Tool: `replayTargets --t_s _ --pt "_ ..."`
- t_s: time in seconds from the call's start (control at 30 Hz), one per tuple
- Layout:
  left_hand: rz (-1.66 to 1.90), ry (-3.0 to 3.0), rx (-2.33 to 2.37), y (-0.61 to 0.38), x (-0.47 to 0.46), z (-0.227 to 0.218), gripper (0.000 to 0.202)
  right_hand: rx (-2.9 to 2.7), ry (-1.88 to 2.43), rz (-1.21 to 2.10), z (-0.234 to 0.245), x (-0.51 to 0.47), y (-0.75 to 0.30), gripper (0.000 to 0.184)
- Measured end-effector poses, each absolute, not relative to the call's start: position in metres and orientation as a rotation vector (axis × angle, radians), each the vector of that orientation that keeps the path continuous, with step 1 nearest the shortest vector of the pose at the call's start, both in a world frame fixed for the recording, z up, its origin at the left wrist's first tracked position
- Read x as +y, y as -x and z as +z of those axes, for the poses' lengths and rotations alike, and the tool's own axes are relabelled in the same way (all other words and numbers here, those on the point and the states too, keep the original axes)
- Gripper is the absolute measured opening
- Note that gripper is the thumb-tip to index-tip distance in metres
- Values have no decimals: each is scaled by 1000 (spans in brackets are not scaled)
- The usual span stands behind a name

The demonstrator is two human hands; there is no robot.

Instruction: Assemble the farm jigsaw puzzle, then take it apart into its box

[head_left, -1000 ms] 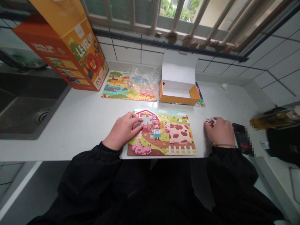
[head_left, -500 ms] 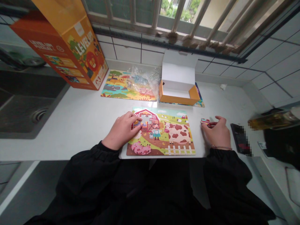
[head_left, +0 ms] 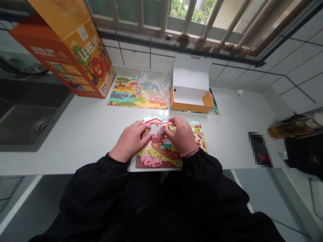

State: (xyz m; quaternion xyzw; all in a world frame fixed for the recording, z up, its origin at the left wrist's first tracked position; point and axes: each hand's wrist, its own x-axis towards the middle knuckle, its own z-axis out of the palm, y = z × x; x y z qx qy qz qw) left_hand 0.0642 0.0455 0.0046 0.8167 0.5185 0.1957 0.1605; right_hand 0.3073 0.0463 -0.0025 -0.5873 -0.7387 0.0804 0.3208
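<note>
A farm jigsaw puzzle (head_left: 148, 160) lies on the white counter, showing a barn, a farmer, a pig and part of a cow. A pale gap shows in the barn, near the top left of the picture. My left hand (head_left: 132, 139) rests at the puzzle's left edge, its thumb and forefinger apart on the picture beside the gap. Over the middle of the puzzle, my right hand (head_left: 183, 136) pinches a small puzzle piece (head_left: 162, 127) at the gap's right side. This hand covers much of the cow. Whether the piece touches the board, I cannot tell.
Behind the puzzle lie an animal picture board (head_left: 123, 97) with crumpled clear plastic (head_left: 153, 87) and an open orange-and-white box (head_left: 194, 106). A tall orange puzzle box (head_left: 83, 60) stands at left by the sink (head_left: 27, 124). A phone (head_left: 259, 149) lies at right.
My right hand has moved left from the counter beside the puzzle to the barn, carrying the puzzle piece. My left hand has stayed at the left edge.
</note>
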Motion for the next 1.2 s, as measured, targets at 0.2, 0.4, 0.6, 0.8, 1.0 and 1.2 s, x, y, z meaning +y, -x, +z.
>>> replayTargets --t_s 0.2,0.4,0.6,0.8,1.0,1.2 --pt "548 -2329 1483 -65 46 5 22 -2032 1486 277 -25 50 -294 12" --pt "547 -2338 1484 -64 46 4 22 -2080 1407 390 -24 50 -299 11" --pt "515 -2328 1505 -66 46 5 19 -2085 1295 456 -23 50 -298 13" --pt "520 -2327 1531 -66 47 4 16 -2092 1400 323 -21 48 -299 31" --pt "506 -2333 1530 -66 47 4 16 -2129 1441 384 -17 48 -298 20" --pt "538 -2305 1527 -66 47 4 18 -2200 1394 377 -15 49 -298 15"
